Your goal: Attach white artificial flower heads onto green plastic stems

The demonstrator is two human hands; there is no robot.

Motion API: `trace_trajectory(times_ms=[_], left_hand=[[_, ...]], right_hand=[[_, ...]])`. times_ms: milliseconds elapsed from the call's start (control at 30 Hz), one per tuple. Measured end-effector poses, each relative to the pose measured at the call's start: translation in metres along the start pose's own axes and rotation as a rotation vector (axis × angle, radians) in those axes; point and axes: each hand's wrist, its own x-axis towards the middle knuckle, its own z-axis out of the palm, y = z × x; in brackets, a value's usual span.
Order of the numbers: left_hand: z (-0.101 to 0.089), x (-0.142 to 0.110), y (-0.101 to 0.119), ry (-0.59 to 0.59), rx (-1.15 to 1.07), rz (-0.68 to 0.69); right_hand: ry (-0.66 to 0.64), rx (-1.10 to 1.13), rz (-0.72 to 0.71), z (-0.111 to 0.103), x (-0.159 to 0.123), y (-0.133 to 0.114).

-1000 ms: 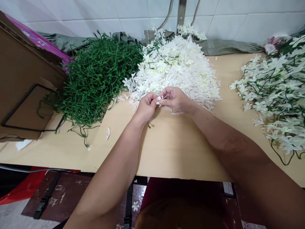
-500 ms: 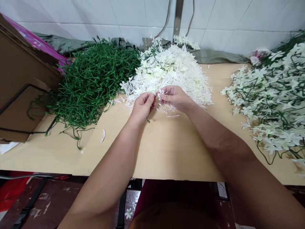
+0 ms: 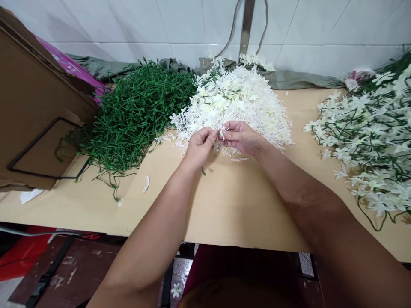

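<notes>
My left hand [image 3: 203,143] pinches a green plastic stem [image 3: 203,171], whose lower end pokes out below the palm. In my right hand [image 3: 240,137] a small white artificial flower [image 3: 222,133] is pinched between thumb and fingers. The fingertips of both hands meet where the stem's tip touches the flower; whether the two are joined I cannot tell. Just beyond my hands lies a heap of white flower pieces [image 3: 247,100]. To its left is a tangled pile of green stems [image 3: 144,111].
Flowers on green stems [image 3: 369,141] are heaped at the right. A cardboard box [image 3: 38,102] with a black wire frame [image 3: 28,147] stands at the left. Behind the table [image 3: 244,205] rises a tiled wall [image 3: 135,25]. One white flower [image 3: 176,290] lies on the floor.
The whole view has shifted slightly, so everything sits a little further right and lower. My hands stay together, and the stem's tip and flower are now pressed close between the fingertips.
</notes>
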Motion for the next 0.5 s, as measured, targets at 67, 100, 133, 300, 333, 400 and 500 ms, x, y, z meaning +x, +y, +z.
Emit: trace_trajectory(times_ms=[67,100,133,300,333,400,500], left_hand=[[0.000,0.000,-0.002,-0.028,-0.014,-0.025],[0.000,0.000,-0.003,-0.031,-0.018,-0.029],[0.000,0.000,-0.004,-0.030,-0.025,-0.028],[0.001,-0.003,-0.006,-0.025,-0.094,-0.014],[0.002,-0.003,-0.006,-0.028,-0.110,-0.016],[0.002,-0.003,-0.006,-0.041,-0.130,-0.029],[0.000,-0.001,-0.002,-0.017,-0.112,-0.020]], right_hand=[[-0.001,0.002,0.013,0.001,0.000,0.002],[0.001,-0.003,0.018,0.001,0.000,0.003],[0.002,-0.014,0.022,0.002,0.000,0.004],[0.000,-0.139,-0.010,0.007,0.000,0.005],[0.007,-0.165,-0.025,0.008,0.000,0.004],[0.045,-0.209,-0.055,0.012,0.001,0.002],[0.142,-0.249,-0.072,0.017,-0.002,-0.008]])
